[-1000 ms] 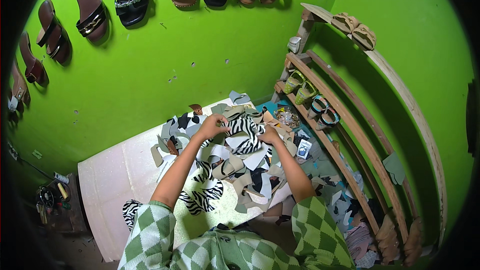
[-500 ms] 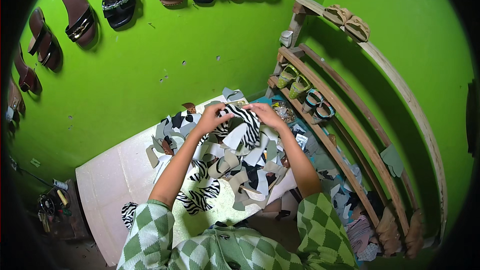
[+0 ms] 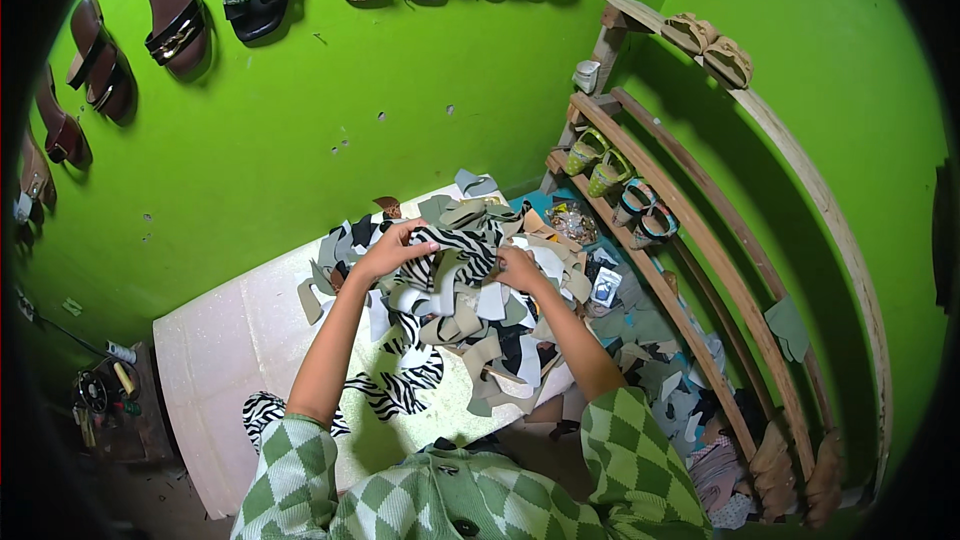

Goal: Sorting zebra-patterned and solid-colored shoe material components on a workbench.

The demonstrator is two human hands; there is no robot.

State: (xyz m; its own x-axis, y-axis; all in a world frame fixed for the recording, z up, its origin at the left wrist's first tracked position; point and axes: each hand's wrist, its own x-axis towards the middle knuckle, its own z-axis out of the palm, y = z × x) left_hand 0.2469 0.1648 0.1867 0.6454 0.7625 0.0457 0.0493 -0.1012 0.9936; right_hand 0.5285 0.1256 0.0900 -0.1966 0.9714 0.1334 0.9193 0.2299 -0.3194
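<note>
Over the heap of scraps, a black-and-white zebra-striped piece of material (image 3: 462,243) with a white underside is stretched between my hands. My left hand (image 3: 396,250) pinches its left end between thumb and fingers. At its right side, the closed fingers of my right hand (image 3: 520,269) grip the edge; some fingertips are hidden. Below lie several cut scraps (image 3: 470,325) in grey, beige, white and black. Nearer to me, more zebra-striped pieces (image 3: 405,390) rest on the pale tabletop (image 3: 235,370), one of them beside my left sleeve.
A wooden rack (image 3: 690,265) with sandals (image 3: 640,210) stands along the right. Fabric scraps (image 3: 650,380) lie beneath it. Sandals (image 3: 175,20) hang on the green wall (image 3: 300,120). A small machine with a thread spool (image 3: 121,352) is at lower left. A clear bag (image 3: 572,224) lies beyond the scraps.
The striped piece has come lower and a little nearer to me, turned so its band runs across. My right hand has moved down along its right side. The view has shifted slightly.
</note>
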